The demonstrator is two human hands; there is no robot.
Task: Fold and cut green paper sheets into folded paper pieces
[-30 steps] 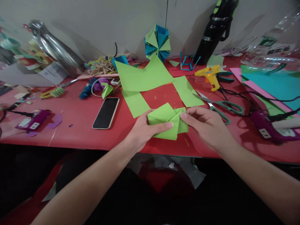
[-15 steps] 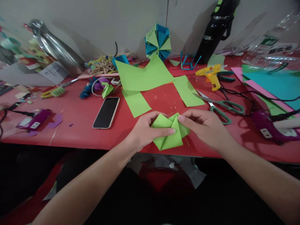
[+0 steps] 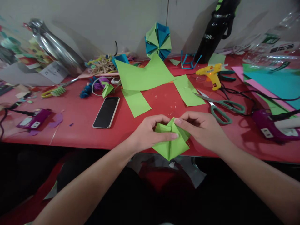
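A folded green paper is held between both hands over the front edge of the red table. My left hand grips its left side, thumb flat across the front and fingers behind. At the top fold, my right hand pinches the paper between thumb and fingers. The fold's lower corner points down toward me. Beyond the hands lie a large green sheet and two smaller green pieces, one on the left and one on the right.
A phone lies left of the hands. Scissors and a yellow glue gun are at the right, near cables and a purple power strip. A blue-green paper wheel leans on the wall.
The folded paper has turned and moved slightly toward me, its lower corner now past the table edge. Both hands have shifted slightly and still hold it.
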